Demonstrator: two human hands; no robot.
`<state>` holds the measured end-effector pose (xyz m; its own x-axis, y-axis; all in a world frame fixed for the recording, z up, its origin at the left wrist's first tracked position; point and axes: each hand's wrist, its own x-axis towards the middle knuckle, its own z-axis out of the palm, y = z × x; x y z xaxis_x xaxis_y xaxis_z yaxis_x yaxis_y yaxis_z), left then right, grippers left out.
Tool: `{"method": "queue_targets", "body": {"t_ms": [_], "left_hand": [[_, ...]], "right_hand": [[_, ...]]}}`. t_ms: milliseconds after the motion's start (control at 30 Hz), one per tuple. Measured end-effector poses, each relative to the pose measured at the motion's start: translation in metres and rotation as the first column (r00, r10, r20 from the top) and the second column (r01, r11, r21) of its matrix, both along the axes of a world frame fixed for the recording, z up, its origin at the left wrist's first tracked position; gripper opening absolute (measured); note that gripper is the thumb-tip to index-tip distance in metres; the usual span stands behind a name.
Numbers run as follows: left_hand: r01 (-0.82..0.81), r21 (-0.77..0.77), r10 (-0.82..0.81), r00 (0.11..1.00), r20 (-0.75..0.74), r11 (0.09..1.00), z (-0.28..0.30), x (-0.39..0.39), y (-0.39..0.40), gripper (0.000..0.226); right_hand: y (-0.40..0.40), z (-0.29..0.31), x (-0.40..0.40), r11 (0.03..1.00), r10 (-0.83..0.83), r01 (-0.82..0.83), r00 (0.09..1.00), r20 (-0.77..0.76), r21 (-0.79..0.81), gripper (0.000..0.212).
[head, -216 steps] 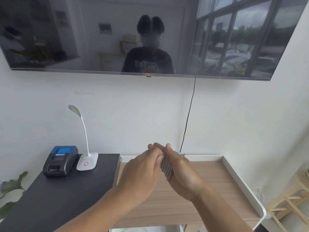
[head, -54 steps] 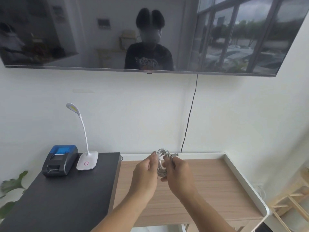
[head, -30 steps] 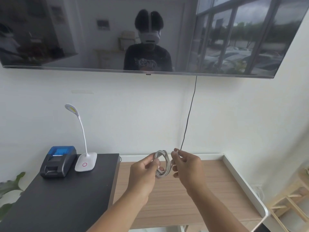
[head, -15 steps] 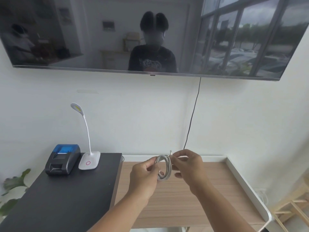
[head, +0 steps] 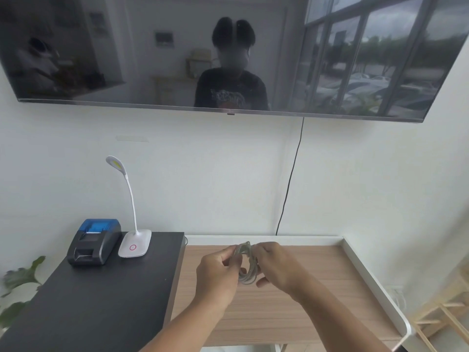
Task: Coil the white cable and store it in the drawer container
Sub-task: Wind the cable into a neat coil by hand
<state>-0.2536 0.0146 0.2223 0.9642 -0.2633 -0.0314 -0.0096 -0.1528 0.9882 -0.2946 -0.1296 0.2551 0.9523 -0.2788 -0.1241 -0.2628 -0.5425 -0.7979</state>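
1. Since half a second ago both hands have sunk a little lower in the view and closed in on each other, and the bundle between them reads as a tighter, blurrier loop.
2. Nearest, two bare forearms reach up from the bottom edge over the pale wooden worktop with a raised white rim (head: 375, 283).
3. The left hand (head: 215, 273) has its fingers curled shut on the left side of the white cable wound into a small round coil (head: 247, 265).
4. The right hand (head: 276, 265) grips the coil's right side, fingers closed over the top and the thumb tucked beneath.
5. That coil is held upright in the air between the hands, above the wood and not touching it; it shows several greyish-white strands stacked in a loop with an open centre, and motion blur hides any plug or loose end.
6. To the left sits a matte black side worktop (head: 96, 301), edge to edge with the wooden one.
7. At its far end stand a black receipt printer with a blue lid (head: 94, 242) and, just beside it, a white gooseneck desk lamp with a red ring button (head: 134, 243).
8. Farther back, a thin black cord (head: 291, 174) hangs down the white wall from a large dark wall-mounted screen (head: 127, 47).
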Motion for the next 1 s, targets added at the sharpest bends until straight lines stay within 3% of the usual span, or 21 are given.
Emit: {"method": "queue_targets", "body": {"t_ms": [100, 167, 267, 333, 467, 567, 800, 900, 1000], "left_hand": [[0.002, 0.012, -0.002, 0.999, 0.032, 1.0, 0.003, 0.0, 0.003, 0.019], [-0.016, 0.017, 0.015, 0.999, 0.047, 1.0, 0.006, -0.002, 0.003, 0.018], [-0.022, 0.039, 0.018, 0.995, 0.102, 0.999, 0.009, -0.003, 0.003, 0.03], [-0.022, 0.056, 0.016, 0.994, 0.111, 0.998, 0.008, -0.003, 0.002, 0.033], [-0.029, 0.013, 0.029, 0.998, 0.052, 0.999, 0.003, -0.002, 0.003, 0.02], [-0.026, -0.022, 0.026, 1.0, -0.008, 0.999, 0.003, -0.001, 0.004, 0.018], [0.039, -0.089, -0.042, 0.999, -0.024, 0.995, 0.009, -0.004, 0.005, 0.039], [0.018, -0.022, -0.017, 1.0, 0.015, 1.0, 0.009, -0.005, 0.005, 0.032], [-0.038, 0.024, 0.036, 0.998, 0.054, 0.999, 0.014, -0.008, 0.004, 0.019]], "right_hand": [[-0.001, 0.002, -0.001, 0.999, 0.043, -0.042, 0.998, -0.052, 0.034, 0.081], [-0.002, 0.004, -0.001, 0.998, 0.067, -0.066, 0.996, -0.062, 0.006, 0.086], [-0.002, 0.003, 0.001, 0.992, 0.081, -0.087, 0.994, -0.067, -0.095, 0.058], [-0.002, 0.001, 0.002, 0.997, 0.051, -0.054, 0.997, -0.052, -0.052, 0.039], [-0.003, 0.0, 0.0, 0.996, 0.051, -0.05, 0.999, -0.009, 0.068, 0.025], [-0.004, 0.004, -0.002, 0.977, 0.094, -0.091, 0.996, -0.009, 0.191, 0.022], [-0.01, 0.01, -0.009, 0.901, 0.266, -0.219, 0.961, -0.077, 0.375, 0.033], [-0.007, 0.003, -0.007, 0.938, 0.283, -0.277, 0.959, 0.001, 0.211, 0.03], [0.002, -0.007, -0.003, 0.996, 0.09, -0.087, 0.982, 0.169, -0.024, 0.029]]}}
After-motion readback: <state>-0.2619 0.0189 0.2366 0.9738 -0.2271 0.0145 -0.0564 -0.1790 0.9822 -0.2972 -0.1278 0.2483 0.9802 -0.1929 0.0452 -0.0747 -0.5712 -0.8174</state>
